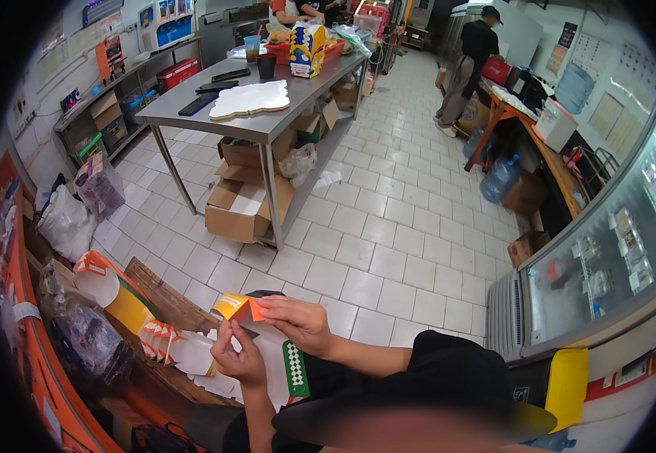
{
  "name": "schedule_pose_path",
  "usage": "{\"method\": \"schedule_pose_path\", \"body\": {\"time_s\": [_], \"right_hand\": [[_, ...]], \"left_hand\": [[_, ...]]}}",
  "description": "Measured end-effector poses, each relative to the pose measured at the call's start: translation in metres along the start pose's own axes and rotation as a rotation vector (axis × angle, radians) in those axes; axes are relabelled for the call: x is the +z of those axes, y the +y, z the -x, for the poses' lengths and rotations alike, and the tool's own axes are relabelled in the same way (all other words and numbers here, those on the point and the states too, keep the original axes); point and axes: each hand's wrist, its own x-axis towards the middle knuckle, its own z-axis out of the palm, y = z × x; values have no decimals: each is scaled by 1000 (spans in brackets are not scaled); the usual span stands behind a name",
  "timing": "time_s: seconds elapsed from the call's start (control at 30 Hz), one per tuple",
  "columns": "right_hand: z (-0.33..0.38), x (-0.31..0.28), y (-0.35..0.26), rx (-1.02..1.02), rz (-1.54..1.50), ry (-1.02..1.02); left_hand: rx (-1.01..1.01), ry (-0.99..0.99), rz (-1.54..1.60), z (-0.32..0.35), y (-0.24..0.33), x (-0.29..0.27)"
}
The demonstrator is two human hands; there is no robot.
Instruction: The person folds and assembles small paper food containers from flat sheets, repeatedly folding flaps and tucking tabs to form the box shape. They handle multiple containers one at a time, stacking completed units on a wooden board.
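A small yellow and orange cardboard carton, partly folded, is held up in front of me between both hands. My left hand pinches its lower edge with the fingertips. On the other side my right hand is closed on its orange flap, fingers bent over the card. Below them a larger white carton with a green patterned side rests at my lap. Several flat white and orange cartons lie in a row on a wooden bench to the left, beside a bigger open yellow and orange carton.
A steel table ahead carries phones, cups and a white board. Cardboard boxes sit on its lower shelf. A glass-door fridge stands at right, an orange rack at left. Another person works at the far right.
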Motion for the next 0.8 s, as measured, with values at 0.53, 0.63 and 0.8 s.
{"method": "schedule_pose_path", "body": {"time_s": [0.53, 0.63, 0.8], "right_hand": [[16, 21, -2, 588, -677, -3], [14, 19, 1, 699, -816, -37], [10, 16, 8, 685, -865, -115]], "left_hand": [[-681, -25, 626, 4, 11, -8], [-690, -17, 675, 5, 7, -7], [-640, 67, 617, 13, 7, 0]]}}
